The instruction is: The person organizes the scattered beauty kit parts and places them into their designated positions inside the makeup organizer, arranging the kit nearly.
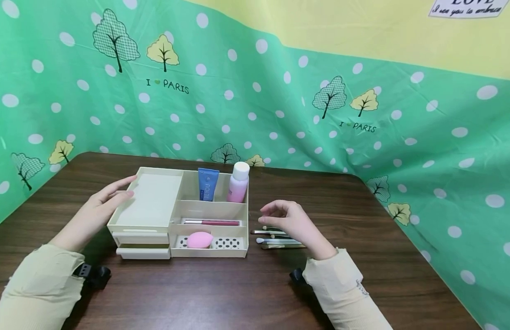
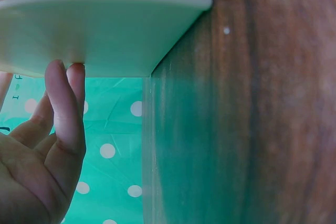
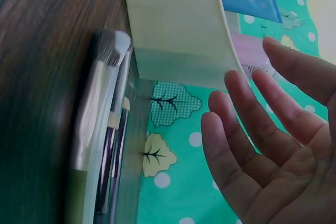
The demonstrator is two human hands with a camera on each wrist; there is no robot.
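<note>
My left hand [image 1: 108, 201] rests on the left side of a cream desktop organizer [image 1: 149, 197], its fingertips touching the side wall in the left wrist view. Just right of the organizer my right hand [image 1: 292, 222] hovers with loosely bent fingers and nothing in them. Below it several makeup brushes [image 1: 279, 241] lie on the table; the right wrist view shows their bristles [image 3: 107, 45] close to the organizer's wall. Inside the organizer, a blue tube [image 1: 208, 184] and a pink bottle with a white cap [image 1: 238, 183] stand at the back. A slim pink tube [image 1: 213, 222] lies in the middle compartment.
A pink makeup sponge [image 1: 200, 239] sits in the front compartment, on a spotted base. The organizer's lower left drawer [image 1: 143, 253] sticks out slightly. A dark wooden table [image 1: 222, 293] carries everything, and a green dotted cloth [image 1: 255, 98] hangs behind it.
</note>
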